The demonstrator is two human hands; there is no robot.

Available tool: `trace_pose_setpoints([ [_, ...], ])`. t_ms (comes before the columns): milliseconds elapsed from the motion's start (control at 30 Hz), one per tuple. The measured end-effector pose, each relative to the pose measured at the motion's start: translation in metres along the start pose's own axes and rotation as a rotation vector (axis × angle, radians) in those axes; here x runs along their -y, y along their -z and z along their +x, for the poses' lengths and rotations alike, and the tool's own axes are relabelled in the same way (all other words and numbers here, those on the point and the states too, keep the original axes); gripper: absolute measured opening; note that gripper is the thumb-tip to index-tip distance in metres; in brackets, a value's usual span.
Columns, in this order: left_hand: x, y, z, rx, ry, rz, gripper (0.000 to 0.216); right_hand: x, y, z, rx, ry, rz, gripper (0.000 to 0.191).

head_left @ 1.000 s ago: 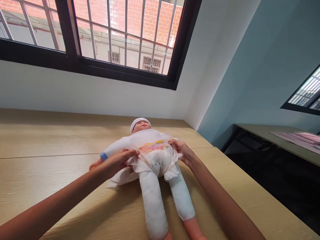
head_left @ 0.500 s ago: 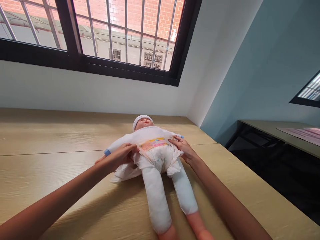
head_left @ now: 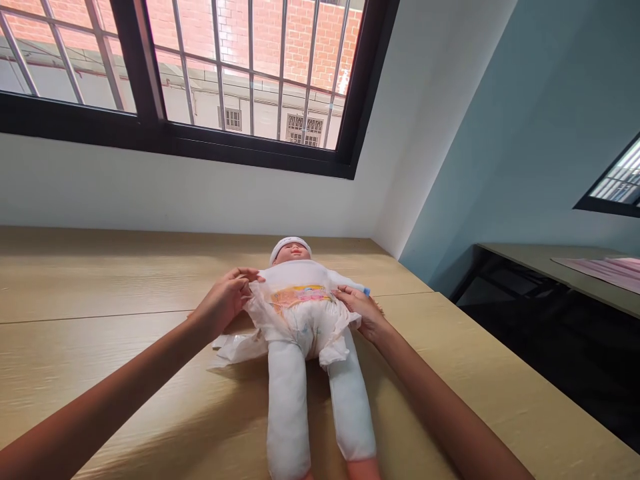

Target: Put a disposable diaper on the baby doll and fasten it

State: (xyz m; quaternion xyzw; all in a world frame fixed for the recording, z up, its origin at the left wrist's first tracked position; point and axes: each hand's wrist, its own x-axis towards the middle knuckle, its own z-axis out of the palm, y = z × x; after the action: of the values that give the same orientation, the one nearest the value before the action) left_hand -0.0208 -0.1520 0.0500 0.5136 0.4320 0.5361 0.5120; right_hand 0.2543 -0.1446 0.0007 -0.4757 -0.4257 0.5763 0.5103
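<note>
You had your hands well apart, one at each side of the diaper [head_left: 310, 317] on the doll [head_left: 287, 387]. Your left hand [head_left: 224, 301] was pinched on one side edge of it, drawing that edge up and outward from the doll's hip. Your right hand [head_left: 364, 310] lay lower, fingers closed on the opposite edge, close against the body.

The doll lay on its back on the worktop [head_left: 125, 293], its head away from you and its legs toward you, the feet running out of view. It wore a white cap [head_left: 290, 243] and a white top [head_left: 300, 272]; a blue cuff [head_left: 367, 291] showed just beyond your right hand. The diaper sat around its hips, with a colourful band [head_left: 303, 293] across the front. Below your left hand, a loose white flap [head_left: 240, 349] spread out over the worktop.

Ahead of you was a barred window [head_left: 240, 73]; off to your right, pink cloth [head_left: 605, 271] lay on a side table [head_left: 523, 262].
</note>
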Motion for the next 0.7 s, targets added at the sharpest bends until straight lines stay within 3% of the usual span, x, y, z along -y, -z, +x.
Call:
trace_pose_setpoints([
  [100, -0.015, -0.003, -0.014, -0.066, -0.302, 0.247, 0.031, 0.001, -0.001, -0.001, -0.002, -0.006, -0.009, 0.028],
  [167, -0.017, -0.009, -0.025, 0.048, -0.582, 0.563, 0.031, 0.003, -0.003, -0.003, 0.006, -0.012, -0.017, 0.025],
  [233, -0.013, -0.017, -0.035, 0.263, -0.768, 0.855, 0.035, 0.005, -0.007, -0.007, 0.014, -0.016, -0.029, 0.024],
  [300, -0.004, -0.025, -0.043, 0.440, -0.813, 1.022, 0.042, 0.006, -0.013, -0.012, 0.021, -0.022, -0.052, 0.025],
  [367, 0.005, -0.031, -0.047, 0.533, -0.829, 1.132, 0.049, 0.008, -0.020, -0.017, 0.023, -0.026, -0.086, 0.028],
  [567, 0.013, -0.032, -0.046, 0.577, -0.869, 1.250, 0.049, 0.027, -0.014, -0.023, 0.034, -0.029, -0.280, 0.039],
  [700, 0.012, -0.031, -0.046, 0.598, -0.881, 1.266, 0.046, 0.048, -0.008, -0.031, -0.131, 0.148, -0.470, 0.047],
])
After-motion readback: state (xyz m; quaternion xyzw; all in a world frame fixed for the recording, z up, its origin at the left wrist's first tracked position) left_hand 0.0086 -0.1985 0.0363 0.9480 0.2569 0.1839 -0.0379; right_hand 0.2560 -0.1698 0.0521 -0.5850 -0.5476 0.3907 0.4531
